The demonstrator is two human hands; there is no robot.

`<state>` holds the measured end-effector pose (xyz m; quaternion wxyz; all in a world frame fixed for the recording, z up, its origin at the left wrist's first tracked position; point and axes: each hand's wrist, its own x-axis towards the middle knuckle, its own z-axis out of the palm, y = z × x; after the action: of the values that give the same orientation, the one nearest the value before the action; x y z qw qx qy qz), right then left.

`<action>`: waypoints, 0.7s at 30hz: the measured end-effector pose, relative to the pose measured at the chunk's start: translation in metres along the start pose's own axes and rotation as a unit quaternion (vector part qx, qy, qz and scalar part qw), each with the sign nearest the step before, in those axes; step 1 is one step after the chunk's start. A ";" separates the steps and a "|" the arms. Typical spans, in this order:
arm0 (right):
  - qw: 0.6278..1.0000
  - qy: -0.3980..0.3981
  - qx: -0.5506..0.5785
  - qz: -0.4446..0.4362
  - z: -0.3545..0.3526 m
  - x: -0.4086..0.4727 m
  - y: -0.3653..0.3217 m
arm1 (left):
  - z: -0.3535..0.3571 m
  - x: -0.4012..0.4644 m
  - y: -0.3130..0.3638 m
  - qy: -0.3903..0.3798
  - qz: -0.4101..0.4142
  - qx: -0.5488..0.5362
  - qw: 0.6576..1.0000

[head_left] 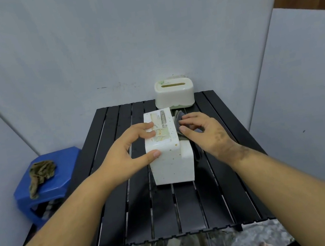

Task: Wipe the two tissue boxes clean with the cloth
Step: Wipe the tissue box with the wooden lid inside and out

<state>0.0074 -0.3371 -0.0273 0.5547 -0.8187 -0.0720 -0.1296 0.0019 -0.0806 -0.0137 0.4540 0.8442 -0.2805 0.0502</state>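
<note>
A white speckled box (168,147) stands on the black slatted table (227,187), with the left hand (128,149) gripping it, fingers curled over the labelled top and thumb pressed against the near corner. Just to the right of that box the right hand (205,133) holds a grey cloth (179,120), fingers and thumb curled round it and pressing it against the box's right side; the back of this hand is smeared dark. Beyond the right hand's fingertips, close but apart from it, the second box (174,95), cream with a slot in its lid, sits at the table's far edge against the wall (122,33). Nothing lies between the hands and that edge except the cloth's loose corner. Nearer than both wrists the slats run bare to the front edge, giving open room there. Well to the left of the left hand, lower than the table, a blue stool (59,177) carries a crumpled brown rag (41,174). Walls close in on three sides.
</note>
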 end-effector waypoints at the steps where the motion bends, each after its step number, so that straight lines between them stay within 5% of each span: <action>1: 1.000 -0.001 0.011 0.004 0.002 0.001 -0.001 | 0.000 0.000 0.000 0.000 0.002 0.002 1.000; 16: 0.988 -0.125 0.091 -0.015 0.001 0.030 -0.006 | -0.013 0.006 -0.012 -0.053 0.030 -0.027 0.998; 21: 0.998 -0.035 -0.040 0.032 0.016 0.036 0.004 | -0.014 0.008 -0.014 -0.055 0.034 -0.039 0.997</action>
<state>0.0449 -0.3242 -0.0258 0.5226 -0.8461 -0.0597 -0.0855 0.0180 -0.0671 -0.0135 0.4686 0.8174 -0.3351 0.0083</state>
